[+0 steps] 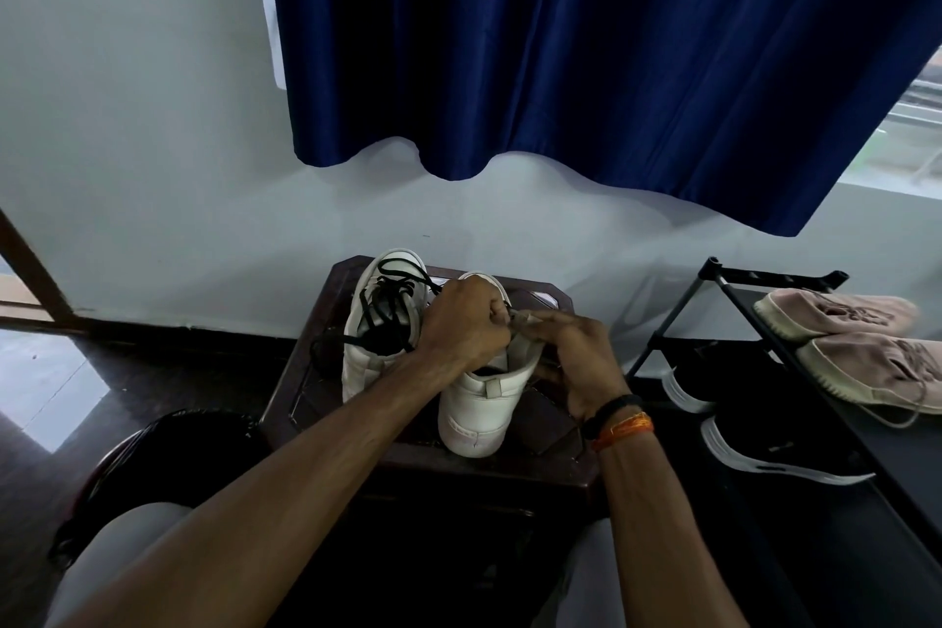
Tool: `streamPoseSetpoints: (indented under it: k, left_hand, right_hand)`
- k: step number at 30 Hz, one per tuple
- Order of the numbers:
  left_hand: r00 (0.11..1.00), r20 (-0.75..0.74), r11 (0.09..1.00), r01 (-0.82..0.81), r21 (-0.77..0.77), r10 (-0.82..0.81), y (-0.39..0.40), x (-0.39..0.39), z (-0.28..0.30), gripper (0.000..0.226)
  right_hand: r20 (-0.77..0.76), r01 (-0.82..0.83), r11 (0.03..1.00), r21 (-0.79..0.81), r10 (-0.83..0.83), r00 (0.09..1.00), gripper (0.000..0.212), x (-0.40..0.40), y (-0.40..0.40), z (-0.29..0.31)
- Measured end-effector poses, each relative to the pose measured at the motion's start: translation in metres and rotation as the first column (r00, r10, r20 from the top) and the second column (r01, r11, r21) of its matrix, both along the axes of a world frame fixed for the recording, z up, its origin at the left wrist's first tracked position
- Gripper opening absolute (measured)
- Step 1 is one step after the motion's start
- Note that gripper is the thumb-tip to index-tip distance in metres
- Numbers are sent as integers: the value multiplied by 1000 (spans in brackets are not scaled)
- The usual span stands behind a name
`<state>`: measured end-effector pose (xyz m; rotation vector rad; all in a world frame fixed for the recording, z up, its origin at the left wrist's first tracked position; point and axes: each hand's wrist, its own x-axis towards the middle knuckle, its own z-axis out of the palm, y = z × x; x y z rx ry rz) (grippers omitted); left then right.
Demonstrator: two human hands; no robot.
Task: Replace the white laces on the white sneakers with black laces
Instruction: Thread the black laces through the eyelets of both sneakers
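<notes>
Two white sneakers stand on a small dark wooden table [555, 469], toes pointing away from me. The left sneaker [367, 362] is threaded with a black lace [387, 306] whose loose end trails off its left side. The right sneaker [479, 413] has its heel toward me. My left hand [466, 326] is curled in a fist over its lace area and grips a black lace. My right hand [576, 357] pinches the sneaker's upper edge beside it. The eyelets under both hands are hidden.
A black bin [168, 464] with a dark liner stands at the lower left by my knee. At the right a black shoe rack [764, 316] carries a pair of pink sneakers [856, 342] and black sneakers [754, 444]. A blue curtain [586, 46] hangs above.
</notes>
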<state>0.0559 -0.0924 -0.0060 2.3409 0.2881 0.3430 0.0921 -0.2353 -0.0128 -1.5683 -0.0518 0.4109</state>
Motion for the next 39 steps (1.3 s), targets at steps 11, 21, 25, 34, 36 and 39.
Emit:
streamPoseSetpoints:
  k: [11, 21, 25, 34, 36, 39]
  left_hand:
    - [998, 30, 993, -53, 108, 50, -2, 1, -5, 13]
    - [997, 73, 960, -35, 277, 15, -2, 8, -5, 14]
    - [992, 125, 999, -26, 24, 23, 3, 10, -10, 30]
    - [992, 115, 996, 42, 83, -52, 9, 17, -10, 20]
    - [991, 126, 994, 29, 104, -42, 9, 19, -12, 22]
    - [990, 134, 995, 29, 91, -41, 10, 21, -15, 31]
  right_hand:
    - [161, -95, 990, -103, 111, 981, 18, -1, -3, -2]
    - [295, -89, 972, -217, 153, 943, 15, -2, -2, -3]
    - [147, -109, 994, -16, 110, 983, 15, -6, -6, -1]
    - [-22, -150, 987, 63, 151, 988, 23, -2, -9, 5]
    - [-67, -87, 992, 88, 93, 993, 26, 0, -5, 5]
    - [-27, -42, 998, 43, 43, 999, 19, 4, 2, -2]
